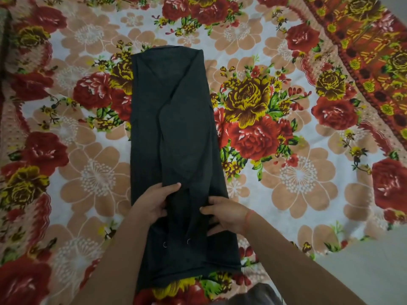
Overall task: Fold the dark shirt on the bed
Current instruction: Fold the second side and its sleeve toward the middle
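Observation:
The dark shirt point(176, 128) lies on the bed as a long narrow strip, its sides folded in, running from near me to the far middle. Two small metal rings show on its near part. My left hand point(154, 202) rests on the strip's left side, fingers pinching a fold of cloth near the centre. On the right side, my right hand point(226, 216) has its thumb and fingers gripping the fabric. Both hands sit about a third of the way up the strip.
A flowered bedsheet point(286, 172) in red, yellow and peach covers the bed all around the shirt. A patterned red and orange cloth point(363, 40) lies at the far right. The pale floor point(363, 271) shows at the bed's near right edge.

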